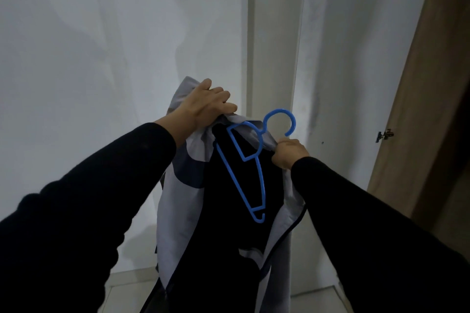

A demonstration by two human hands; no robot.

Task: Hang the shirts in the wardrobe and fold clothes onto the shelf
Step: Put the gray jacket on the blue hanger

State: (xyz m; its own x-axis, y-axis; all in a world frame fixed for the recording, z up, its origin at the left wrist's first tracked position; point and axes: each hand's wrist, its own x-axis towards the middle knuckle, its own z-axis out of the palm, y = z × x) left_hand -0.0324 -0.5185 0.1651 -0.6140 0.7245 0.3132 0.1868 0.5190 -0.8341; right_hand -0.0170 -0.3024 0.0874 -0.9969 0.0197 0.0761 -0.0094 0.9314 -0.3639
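Holding a grey and black shirt up with both hands, a blue hanger lying against its dark inside.

Left hand has its fingers curled over the grey cloth at the top of the shirt and grips it; right hand pinches the other side of the collar in closed fingers, just beside the hanger's neck. The hanger is tilted, its round hook above the collar between the hands. Behind is a white wall; a brown wardrobe door stands at the right.
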